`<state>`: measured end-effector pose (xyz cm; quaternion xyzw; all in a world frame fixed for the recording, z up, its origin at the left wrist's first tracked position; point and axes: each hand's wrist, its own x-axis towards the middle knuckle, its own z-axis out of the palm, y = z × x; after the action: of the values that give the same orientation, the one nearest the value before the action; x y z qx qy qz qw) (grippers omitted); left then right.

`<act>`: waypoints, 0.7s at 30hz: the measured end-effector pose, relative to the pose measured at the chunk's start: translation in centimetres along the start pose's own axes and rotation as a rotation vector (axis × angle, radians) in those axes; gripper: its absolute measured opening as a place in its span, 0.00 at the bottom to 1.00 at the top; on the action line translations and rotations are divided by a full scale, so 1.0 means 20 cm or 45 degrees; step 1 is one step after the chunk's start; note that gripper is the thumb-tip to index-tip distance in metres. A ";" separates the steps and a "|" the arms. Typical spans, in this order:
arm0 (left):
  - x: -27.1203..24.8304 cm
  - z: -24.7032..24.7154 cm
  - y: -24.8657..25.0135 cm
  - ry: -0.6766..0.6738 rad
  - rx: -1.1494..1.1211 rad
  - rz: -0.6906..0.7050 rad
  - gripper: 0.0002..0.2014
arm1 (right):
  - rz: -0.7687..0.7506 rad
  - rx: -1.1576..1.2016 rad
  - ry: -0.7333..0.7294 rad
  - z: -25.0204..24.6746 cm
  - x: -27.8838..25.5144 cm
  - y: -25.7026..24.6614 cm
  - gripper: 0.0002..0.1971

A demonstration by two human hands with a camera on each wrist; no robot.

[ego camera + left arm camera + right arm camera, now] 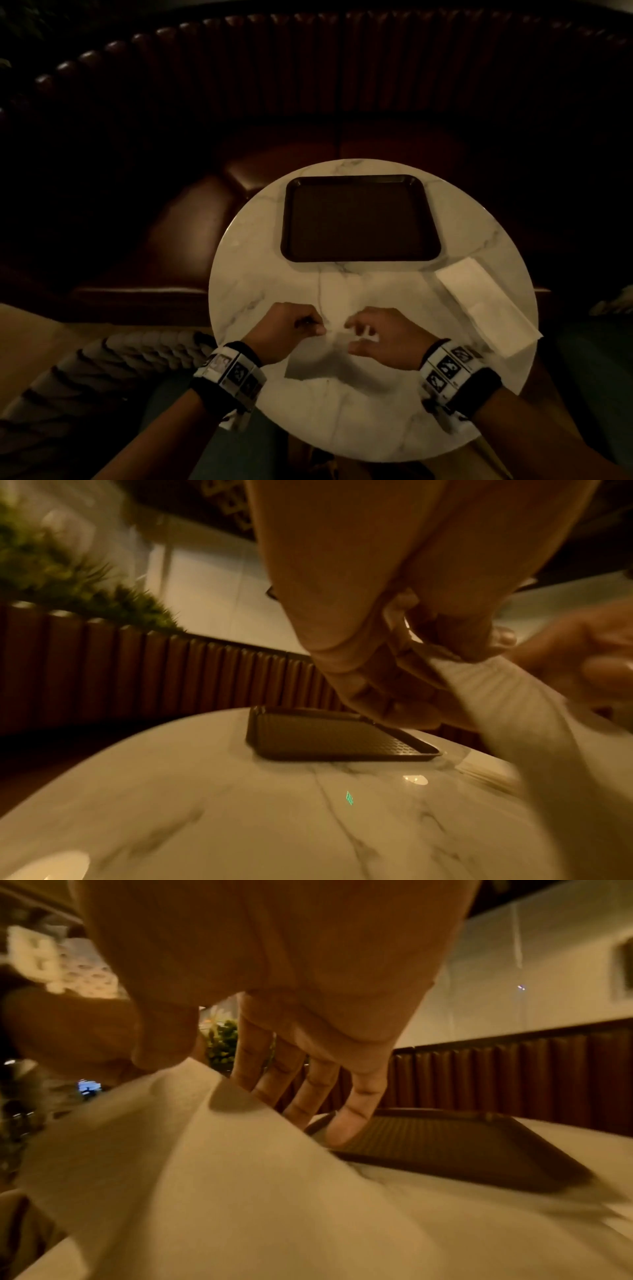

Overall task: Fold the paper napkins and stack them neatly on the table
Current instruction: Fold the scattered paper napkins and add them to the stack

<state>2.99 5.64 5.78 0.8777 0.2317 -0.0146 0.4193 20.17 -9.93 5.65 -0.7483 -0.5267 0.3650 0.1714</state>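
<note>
Both hands work over the near half of a round white marble tabletop (246, 274) with grey veins. The left hand (286, 330) has its fingers curled and pinches the top edge of a paper napkin (318, 359) between thumb and fingertips. The right hand (380, 334) pinches the same edge with thumb and forefinger, its other fingers (308, 1091) straight and spread downward. The napkin is lifted off the marble at its pinched edge, its lower part sagging toward the near edge of the tabletop.

A stack of napkins (486, 301) lies flat at the right edge of the tabletop, its near corner reaching just over the rim. A dark brown serving tray (359, 222) with a textured floor sits at the far edge, centred. Bare marble lies between the tray and the hands, and along the left edge.

A small green glint (348, 798) reflects in the marble; its letters cannot be read. Both wrists wear bands with black-and-white marker squares (445, 368).

A curved, channel-tufted brown leather booth (308, 68) wraps round the far side of the table. The room is dim and warm-lit, with green foliage (68, 569) above the booth back at the left.
</note>
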 end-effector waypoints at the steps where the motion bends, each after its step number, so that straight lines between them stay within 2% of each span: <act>1: 0.01 0.00 0.02 0.004 0.019 0.028 0.04 | -0.033 -0.024 -0.019 0.01 0.03 -0.05 0.23; 2: 0.01 0.00 0.03 0.000 0.043 0.046 0.04 | -0.066 0.011 -0.020 0.03 0.06 -0.09 0.23; 4: 0.02 -0.02 0.06 -0.020 0.103 0.049 0.06 | -0.111 0.111 0.036 0.06 0.10 -0.15 0.17; 7: 0.02 -0.11 0.07 0.027 0.132 0.013 0.04 | -0.126 0.090 0.127 0.06 0.08 -0.12 0.13; 11: 0.00 -0.22 0.07 0.056 0.104 -0.040 0.04 | -0.043 0.166 0.210 0.06 -0.03 0.03 0.12; 15: 0.04 -0.27 0.08 0.083 0.099 -0.010 0.05 | 0.025 0.263 0.299 0.08 -0.14 0.13 0.10; 21: 0.30 -0.13 0.15 0.066 0.036 0.038 0.04 | 0.217 0.485 0.438 0.12 -0.27 0.27 0.07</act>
<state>9.14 8.20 8.37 0.8870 0.2292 0.0111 0.4007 21.05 -17.31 2.53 -0.7954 -0.3467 0.3381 0.3645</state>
